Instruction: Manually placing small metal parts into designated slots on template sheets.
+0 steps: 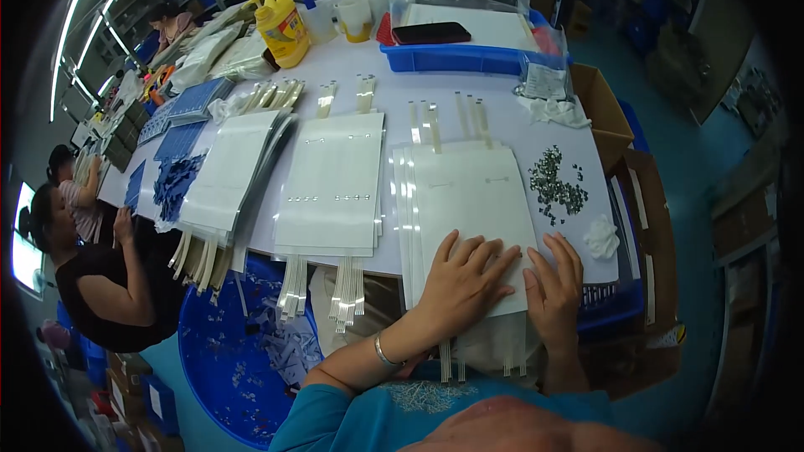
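Left hand [463, 279] and right hand [554, 287] laid flat, fingers spread, nothing gripped, on near end of sheet stack [469, 201] at table [394, 88] edge; two more stacks [331, 192] lie finished-looking to left, small dark parts [557, 184] piled unused beside, possibly clips

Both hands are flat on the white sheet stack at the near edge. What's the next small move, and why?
Probably slide the right hand toward the pile of small dark parts lying on the table just beyond the sheet stack. Both the left hand and the right lie flat and empty on the top sheet, which looks squared up, and those parts are the nearest loose items.
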`<state>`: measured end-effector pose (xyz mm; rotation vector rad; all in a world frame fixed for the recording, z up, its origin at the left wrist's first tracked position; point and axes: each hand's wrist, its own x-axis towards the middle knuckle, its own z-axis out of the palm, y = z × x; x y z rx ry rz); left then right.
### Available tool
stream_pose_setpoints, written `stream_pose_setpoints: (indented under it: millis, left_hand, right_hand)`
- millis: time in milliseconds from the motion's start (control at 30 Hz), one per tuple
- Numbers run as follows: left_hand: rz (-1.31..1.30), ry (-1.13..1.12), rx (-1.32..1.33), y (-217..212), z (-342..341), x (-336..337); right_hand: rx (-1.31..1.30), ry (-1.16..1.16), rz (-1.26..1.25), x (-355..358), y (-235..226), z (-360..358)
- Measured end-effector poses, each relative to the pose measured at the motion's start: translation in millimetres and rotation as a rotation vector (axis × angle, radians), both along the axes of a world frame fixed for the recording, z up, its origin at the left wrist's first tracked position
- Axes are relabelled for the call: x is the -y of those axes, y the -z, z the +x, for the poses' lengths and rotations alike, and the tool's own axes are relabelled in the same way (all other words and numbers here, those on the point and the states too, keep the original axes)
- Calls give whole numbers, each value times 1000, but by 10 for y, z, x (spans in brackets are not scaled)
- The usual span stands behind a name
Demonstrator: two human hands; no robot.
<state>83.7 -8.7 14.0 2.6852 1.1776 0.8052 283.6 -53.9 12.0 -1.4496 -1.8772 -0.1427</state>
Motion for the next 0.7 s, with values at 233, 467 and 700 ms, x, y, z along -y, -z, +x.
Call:
stream_pose_setpoints:
  millis: [233,467,700]
  left_hand:
    - [92,2,-18,-7,40,-101]
    - [98,-8,-27,-21,45,-73]
    - [89,-16,-69,-60,46,4]
  right_hand:
    - [-14,24,-12,-59,23,-3]
    - [-27,-8,6,-33,101,32]
    - [-43,9,30,12,139,9]
